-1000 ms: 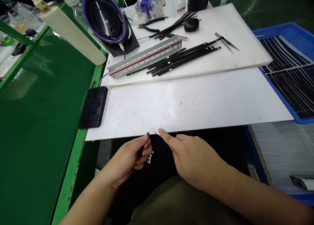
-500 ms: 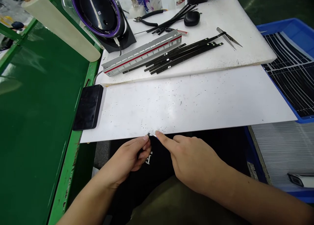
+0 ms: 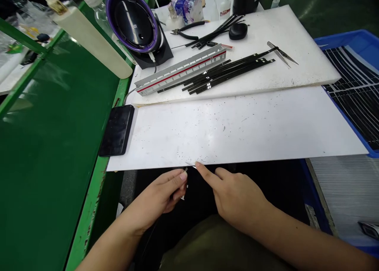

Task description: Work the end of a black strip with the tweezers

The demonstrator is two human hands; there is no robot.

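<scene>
My left hand is closed in a pinch just below the white board's near edge. Between thumb and forefinger shows the small dark end of a narrow strip; most of it is hidden by the fingers. My right hand is closed round a thin, pointed metal blade, its forefinger stretched along the top. The blade points left, its tip close to the strip end; whether they touch I cannot tell. The blade's handle is hidden in the palm. Tiny dark crumbs lie on the white board beyond the hands.
On a thick foam slab lie black strips, a grey slotted rail, tweezers, cutting pliers and a black mouse-like object. A purple-rimmed fan and black phone-like slab stand left; a blue tray holds strips at right.
The whole view has shifted, so the scene sits farther right and slightly lower. The blade tip has moved off the strip end, slightly up, and the left fingers sit a little lower beside it.
</scene>
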